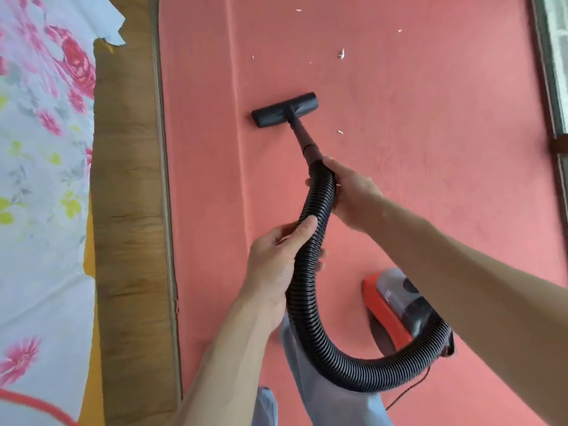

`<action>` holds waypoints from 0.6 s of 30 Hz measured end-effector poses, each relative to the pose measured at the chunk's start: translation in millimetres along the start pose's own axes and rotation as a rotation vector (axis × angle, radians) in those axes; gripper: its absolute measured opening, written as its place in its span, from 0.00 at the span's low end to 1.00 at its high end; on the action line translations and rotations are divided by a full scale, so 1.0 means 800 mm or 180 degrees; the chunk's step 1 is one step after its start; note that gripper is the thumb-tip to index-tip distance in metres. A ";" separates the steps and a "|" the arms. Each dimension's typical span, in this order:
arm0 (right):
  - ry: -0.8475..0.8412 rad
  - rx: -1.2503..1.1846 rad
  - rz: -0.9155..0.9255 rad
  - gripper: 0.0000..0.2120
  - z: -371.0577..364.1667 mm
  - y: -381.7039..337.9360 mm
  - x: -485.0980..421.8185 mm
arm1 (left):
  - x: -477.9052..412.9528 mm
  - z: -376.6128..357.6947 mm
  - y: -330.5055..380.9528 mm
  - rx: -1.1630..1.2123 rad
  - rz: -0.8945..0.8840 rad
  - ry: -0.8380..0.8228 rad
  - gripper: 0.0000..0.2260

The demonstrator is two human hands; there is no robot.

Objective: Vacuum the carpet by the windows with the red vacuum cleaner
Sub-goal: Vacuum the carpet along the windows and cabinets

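While both hands grip the hose (307, 290), the head (284, 109) sits flat on the carpet (430, 167), nearer its left edge than the window side. Right hand (350, 192): fingers wrapped round the hose top, where it meets the tube (302, 139). Left hand (273, 265): clamped round the hose lower down, thumb on top. Red vacuum (387, 309) stands on the carpet under the right forearm. White scraps (341, 53) lie beyond the head. Bed frame (129, 179) runs along the left edge, window (553, 72) along the right.

Head-worn view, down onto carpet (430, 186)
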State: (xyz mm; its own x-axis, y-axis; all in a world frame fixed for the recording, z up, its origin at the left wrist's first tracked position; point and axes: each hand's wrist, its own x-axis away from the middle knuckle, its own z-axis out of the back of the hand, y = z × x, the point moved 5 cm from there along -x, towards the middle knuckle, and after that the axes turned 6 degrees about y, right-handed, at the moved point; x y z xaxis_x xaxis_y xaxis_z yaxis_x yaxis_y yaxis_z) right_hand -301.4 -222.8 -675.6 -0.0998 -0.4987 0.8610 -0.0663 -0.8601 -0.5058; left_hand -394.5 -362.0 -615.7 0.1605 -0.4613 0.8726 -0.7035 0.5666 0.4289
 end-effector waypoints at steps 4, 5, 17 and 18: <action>-0.0131 -0.0265 -0.0132 0.21 0.016 -0.052 0.012 | 0.013 -0.046 0.049 -0.0428 -0.0089 -0.0624 0.20; -0.0156 -0.0348 -0.0215 0.19 0.024 -0.060 0.021 | 0.018 -0.054 0.059 -0.0620 -0.0086 -0.0814 0.21; 0.0080 -0.0394 -0.0384 0.21 0.102 -0.069 0.015 | 0.007 -0.111 0.055 -0.1246 0.0225 -0.0927 0.20; 0.0176 -0.0393 -0.0380 0.22 0.105 -0.068 0.005 | 0.003 -0.117 0.046 -0.1150 0.0244 -0.0778 0.19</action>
State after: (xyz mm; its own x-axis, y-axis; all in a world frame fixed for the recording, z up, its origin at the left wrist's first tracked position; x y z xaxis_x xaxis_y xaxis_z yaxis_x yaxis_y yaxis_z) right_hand -214.8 -187.1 -640.1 -0.1383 -0.3843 0.9128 -0.2019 -0.8913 -0.4059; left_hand -355.3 -278.2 -575.6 -0.0818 -0.5319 0.8429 -0.4129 0.7878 0.4571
